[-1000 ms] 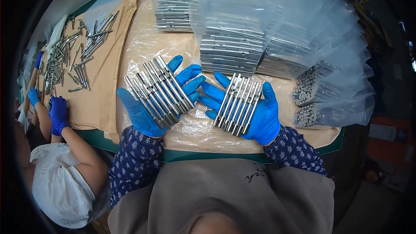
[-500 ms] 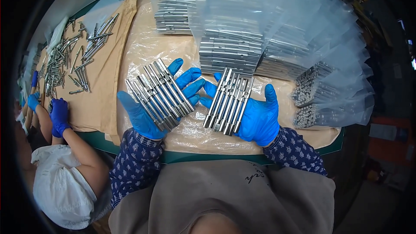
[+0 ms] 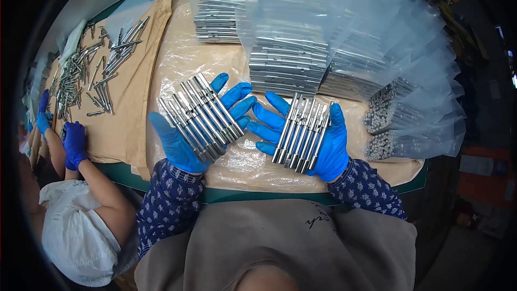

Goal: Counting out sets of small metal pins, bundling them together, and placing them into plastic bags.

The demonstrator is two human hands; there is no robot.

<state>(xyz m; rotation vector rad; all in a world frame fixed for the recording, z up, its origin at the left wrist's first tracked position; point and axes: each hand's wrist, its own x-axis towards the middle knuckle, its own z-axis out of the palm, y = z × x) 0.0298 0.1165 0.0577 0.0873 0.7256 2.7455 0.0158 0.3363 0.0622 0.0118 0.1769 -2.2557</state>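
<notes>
Both my hands, in blue gloves, are palm up over the plastic-covered work surface. On my left hand (image 3: 180, 153) lies a slanted row of several shiny stepped metal rods (image 3: 200, 117), with the thumb at one side and the fingers stretched out beyond. My right hand (image 3: 335, 153) bears a second row of similar metal rods (image 3: 301, 133), its thumb along the right edge and its fingers spread toward the left. The two rows are apart. Rods hide much of both palms.
Stacked rods (image 3: 288, 62) in clear plastic bags (image 3: 301, 5) stand beyond my hands. More bagged rods (image 3: 381, 145) lie at right, ends facing me. On brown paper (image 3: 121, 134) at left is a loose pile of thin metal parts (image 3: 75, 75), beside a co-worker's purple-gloved hand (image 3: 74, 143).
My right hand's rods have shifted to the right and slightly nearer, uncovering more of its fingers. My left hand and its rods have barely moved.
</notes>
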